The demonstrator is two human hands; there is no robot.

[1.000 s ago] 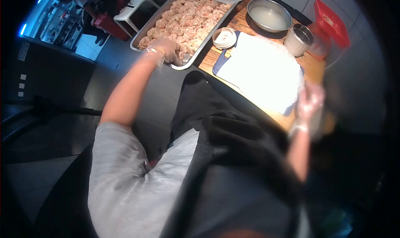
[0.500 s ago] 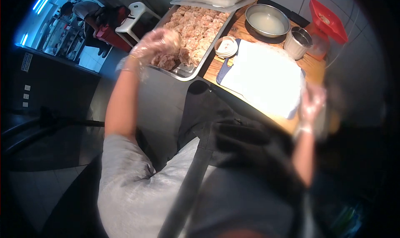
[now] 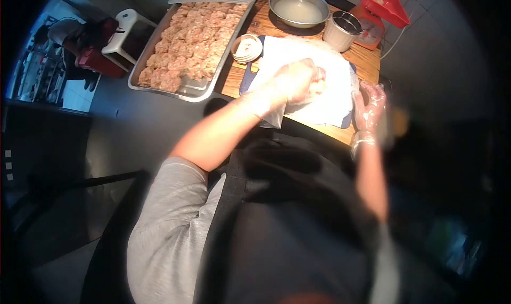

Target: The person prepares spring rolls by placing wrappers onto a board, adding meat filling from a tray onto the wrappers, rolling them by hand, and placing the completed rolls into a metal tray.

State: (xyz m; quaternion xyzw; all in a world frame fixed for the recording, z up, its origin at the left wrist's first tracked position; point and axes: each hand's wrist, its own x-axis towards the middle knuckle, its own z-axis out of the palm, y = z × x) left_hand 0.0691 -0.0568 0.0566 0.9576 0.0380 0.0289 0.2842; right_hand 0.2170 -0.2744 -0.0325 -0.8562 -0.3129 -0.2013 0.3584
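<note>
My left hand, in a clear plastic glove, is over the brightly lit white sheet. Its fingers are closed round a pale pinkish clump of minced meat, partly hidden by the hand. My right hand, also gloved, is at the right edge of the sheet with thumb and fingers apart, and I see nothing in it. Beneath the sheet, a dark blue board shows at the edges. At the left, a metal tray holds many minced meat clumps, with bare metal at its near corner.
Behind the sheet are a metal bowl of cloudy liquid, a ribbed pot and a red scale. Small stacked dishes sit beside the tray. A person bends near a white stool at far left.
My left hand has moved right from the tray to the white sheet, carrying the meat clump. My right hand stays by the sheet's right edge. The view has shifted.
</note>
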